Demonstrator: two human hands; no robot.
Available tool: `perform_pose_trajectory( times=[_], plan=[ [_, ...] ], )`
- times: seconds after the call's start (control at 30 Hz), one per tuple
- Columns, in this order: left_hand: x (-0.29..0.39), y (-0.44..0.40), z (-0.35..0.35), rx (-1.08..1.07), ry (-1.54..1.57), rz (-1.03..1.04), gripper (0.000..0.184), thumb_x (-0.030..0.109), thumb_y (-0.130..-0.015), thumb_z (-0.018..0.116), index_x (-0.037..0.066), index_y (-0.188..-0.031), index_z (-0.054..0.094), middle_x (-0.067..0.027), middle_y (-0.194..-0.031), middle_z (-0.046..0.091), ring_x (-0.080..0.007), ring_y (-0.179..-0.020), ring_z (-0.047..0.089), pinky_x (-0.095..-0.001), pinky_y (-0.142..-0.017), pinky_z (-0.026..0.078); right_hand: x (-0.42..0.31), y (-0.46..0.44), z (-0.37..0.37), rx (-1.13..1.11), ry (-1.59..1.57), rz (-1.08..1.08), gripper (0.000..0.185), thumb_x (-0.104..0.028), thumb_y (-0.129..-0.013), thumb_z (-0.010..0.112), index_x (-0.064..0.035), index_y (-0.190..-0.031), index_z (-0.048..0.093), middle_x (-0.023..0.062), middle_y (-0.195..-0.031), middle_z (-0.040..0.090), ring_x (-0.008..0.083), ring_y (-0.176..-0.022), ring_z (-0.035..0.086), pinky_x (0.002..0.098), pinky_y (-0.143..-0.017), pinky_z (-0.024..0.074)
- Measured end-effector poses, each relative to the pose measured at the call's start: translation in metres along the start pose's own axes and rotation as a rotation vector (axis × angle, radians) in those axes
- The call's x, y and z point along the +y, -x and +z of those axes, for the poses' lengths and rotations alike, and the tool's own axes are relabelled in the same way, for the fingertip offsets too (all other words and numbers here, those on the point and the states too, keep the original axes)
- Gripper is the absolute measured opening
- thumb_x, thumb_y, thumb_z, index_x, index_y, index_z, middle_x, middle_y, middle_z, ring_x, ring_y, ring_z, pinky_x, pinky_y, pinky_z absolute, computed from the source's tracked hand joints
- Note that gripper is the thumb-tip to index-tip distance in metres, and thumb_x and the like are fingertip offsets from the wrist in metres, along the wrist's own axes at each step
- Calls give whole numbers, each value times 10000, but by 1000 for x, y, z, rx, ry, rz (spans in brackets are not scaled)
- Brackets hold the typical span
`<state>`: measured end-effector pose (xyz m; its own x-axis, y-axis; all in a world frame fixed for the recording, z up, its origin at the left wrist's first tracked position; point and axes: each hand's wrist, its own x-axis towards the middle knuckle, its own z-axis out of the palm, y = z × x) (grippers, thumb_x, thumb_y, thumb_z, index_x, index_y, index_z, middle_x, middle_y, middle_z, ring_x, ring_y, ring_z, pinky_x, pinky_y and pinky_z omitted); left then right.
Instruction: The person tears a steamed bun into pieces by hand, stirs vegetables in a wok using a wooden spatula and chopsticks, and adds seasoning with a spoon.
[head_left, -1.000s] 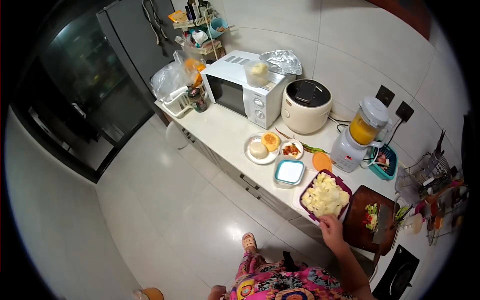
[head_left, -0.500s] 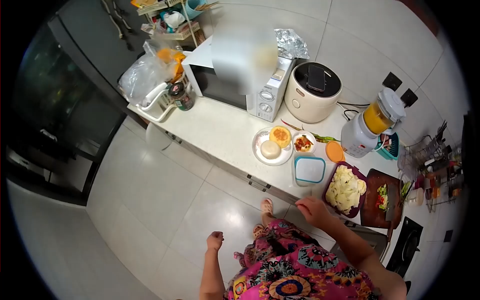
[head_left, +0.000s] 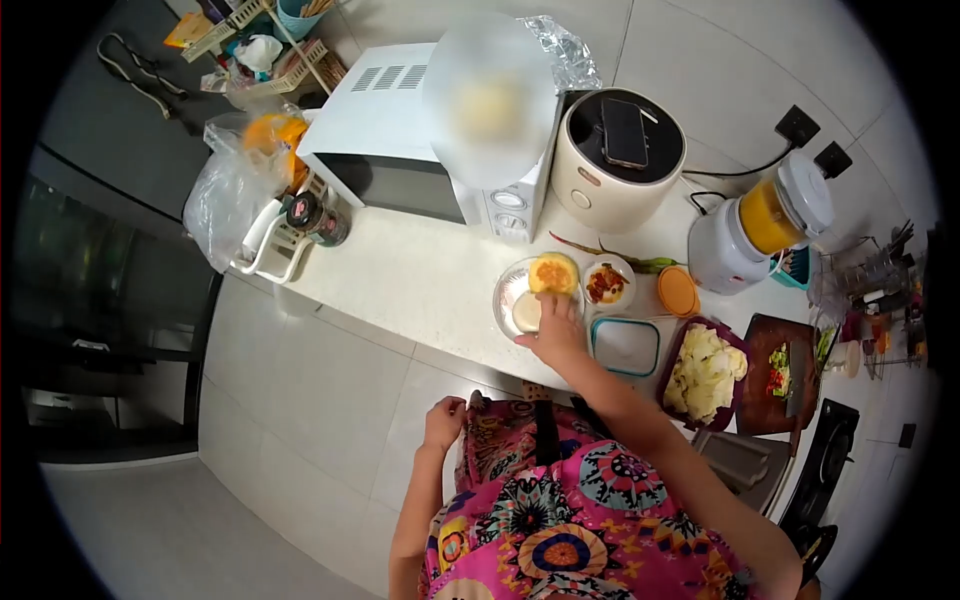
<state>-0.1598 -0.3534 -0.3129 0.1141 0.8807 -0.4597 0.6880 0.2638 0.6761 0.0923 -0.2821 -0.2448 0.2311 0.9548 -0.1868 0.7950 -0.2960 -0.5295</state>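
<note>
My right hand [head_left: 556, 335] is over the near right side of a white plate [head_left: 503, 288]. Its fingers and thumb are spread about a pale round bun [head_left: 526, 312], partly covering it; how firmly they touch it I cannot tell. Behind that bun lies a browned yellow flat cake [head_left: 554, 273]. To the right of the plate is a small dish of chopped red food [head_left: 606, 284]. My left hand [head_left: 444, 422] hangs low beside the patterned dress [head_left: 560, 500], fingers curled in, no object visible in it.
Along the counter stand a microwave [head_left: 385, 187], a rice cooker [head_left: 618, 190] with a phone on top, and a blender [head_left: 735, 240]. Nearer are a clear container [head_left: 625, 347], an orange lid [head_left: 678, 291], a tub of pale chopped food [head_left: 705, 372] and a cutting board [head_left: 755, 405] with a knife.
My right hand has moved from the counter's front edge forward and left onto the plate. My left hand has come closer to the dress. The view has shifted with my body nearer the counter.
</note>
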Motion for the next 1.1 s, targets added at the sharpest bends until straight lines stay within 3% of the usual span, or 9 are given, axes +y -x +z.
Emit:
perform_pose_trajectory(
  times=[0.13, 0.23, 0.3, 0.5, 0.6, 0.7, 0.9, 1.0, 1.1],
  plan=[
    [22, -30, -22, -42, -59, 69, 162, 147, -798, 523, 26, -885, 587, -94, -763, 615, -159, -664, 586, -263, -607, 462, 1, -12, 19, 16, -41, 77, 706, -279, -564, 728, -131, -1154, 368, 177, -1073, 409, 323, -1051, 382, 410, -887, 299],
    [13, -57, -28, -115, 32, 94, 186, 175, -771, 527, 33, -875, 587, -149, -805, 607, -275, -711, 593, -321, -644, 464, 13, -19, 30, 58, -36, 64, 651, -191, -578, 692, -114, -1142, 377, 153, -1079, 417, 323, -1031, 399, 415, -887, 292],
    [17, -70, -40, -164, 4, 125, 196, 185, -773, 533, 31, -881, 586, -148, -811, 607, -268, -718, 594, -319, -645, 466, 16, -13, 32, 121, -91, 67, 639, -158, -567, 673, -108, -1134, 382, 143, -1098, 407, 321, -1025, 394, 421, -878, 291],
    [9, -108, -87, -225, -83, 195, 187, 194, -769, 549, 39, -865, 591, -150, -808, 605, -266, -721, 594, -317, -644, 469, 3, -1, 35, 272, 231, 172, 662, -160, -544, 678, -112, -1132, 378, 136, -1130, 380, 328, -1049, 379, 436, -837, 325],
    [2, -129, -104, -200, -150, 294, 194, 187, -779, 561, 27, -887, 582, -110, -751, 613, -184, -668, 594, -276, -619, 465, -22, 6, 18, 346, 235, 155, 631, -182, -580, 675, -112, -1135, 383, 137, -1162, 366, 322, -1069, 369, 446, -807, 345],
    [14, -150, -117, -187, -99, 367, 173, 175, -785, 554, 26, -866, 586, -114, -754, 611, -194, -664, 588, -275, -620, 461, -26, 6, 5, 406, 12, 107, 502, -189, -635, 651, -91, -1081, 442, 161, -1119, 425, 317, -1007, 433, 425, -756, 380],
    [71, -177, -131, -144, -63, 499, 146, 146, -775, 550, 35, -861, 587, -141, -770, 597, -234, -672, 584, -301, -610, 460, -50, 0, -35, 534, -213, 63, 162, -85, -707, 576, -28, -853, 537, 142, -795, 549, 278, -681, 553, 323, -605, 442],
    [66, -184, -121, -201, -42, 536, 135, 146, -764, 556, 50, -854, 587, -148, -775, 591, -264, -673, 580, -325, -608, 457, -52, 24, -27, 483, -361, 145, 99, -101, -719, 551, -38, -795, 555, 146, -776, 564, 336, -703, 540, 378, -616, 440],
    [56, -190, -91, -364, -132, 556, 145, 187, -781, 541, 63, -843, 583, -124, -728, 595, -237, -659, 576, -319, -604, 448, -50, 73, -11, 399, -264, 179, 99, -119, -740, 521, -45, -802, 547, 153, -781, 556, 334, -709, 541, 384, -621, 446]
  ],
)
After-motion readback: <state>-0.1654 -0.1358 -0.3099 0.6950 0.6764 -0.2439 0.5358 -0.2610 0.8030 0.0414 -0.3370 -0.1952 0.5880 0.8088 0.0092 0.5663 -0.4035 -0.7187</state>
